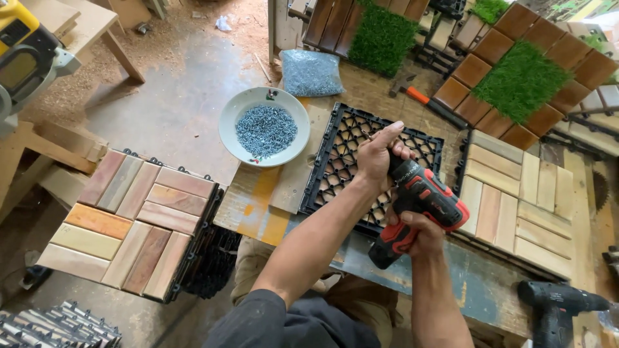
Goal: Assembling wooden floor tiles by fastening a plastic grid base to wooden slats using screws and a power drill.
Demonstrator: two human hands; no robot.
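My right hand (416, 235) grips the handle of a red and black cordless drill (422, 206) pointed down at a black plastic grid tile base (335, 164) on the workbench. My left hand (377, 154) wraps the front of the drill and pinches a small screw between thumb and forefinger over the grid. A white bowl (229, 122) full of silver screws sits left of the grid. A clear bag of screws (311, 72) lies behind the bowl.
A stack of finished wooden slat tiles (132, 222) stands at the left and another tile (516, 200) lies right of the grid. A second dark drill (558, 306) rests at the bottom right. Tiles with green artificial grass (519, 80) lie behind. A yellow saw (22, 51) is at the top left.
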